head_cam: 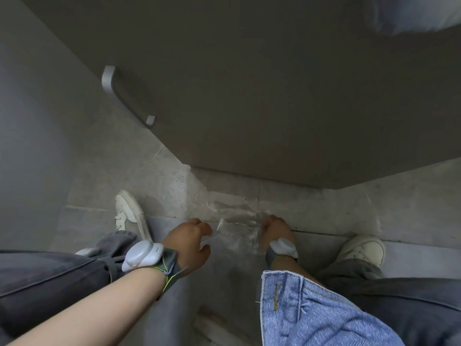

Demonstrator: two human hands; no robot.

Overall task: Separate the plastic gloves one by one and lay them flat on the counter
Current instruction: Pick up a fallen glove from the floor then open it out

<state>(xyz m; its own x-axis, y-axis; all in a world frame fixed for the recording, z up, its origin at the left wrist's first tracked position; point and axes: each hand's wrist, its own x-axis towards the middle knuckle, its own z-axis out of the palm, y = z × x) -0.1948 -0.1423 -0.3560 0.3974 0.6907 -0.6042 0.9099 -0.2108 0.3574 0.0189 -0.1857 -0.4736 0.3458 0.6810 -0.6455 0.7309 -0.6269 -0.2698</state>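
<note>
we find the glove stretched sideways between left hand and right hand, each pinching one end.

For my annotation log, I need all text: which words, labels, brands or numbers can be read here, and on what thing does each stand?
There are none to read.
left wrist device, right wrist device: plain white, no legible mark.
plastic glove, denim sleeve, left shoe, right shoe: no print visible.
</note>
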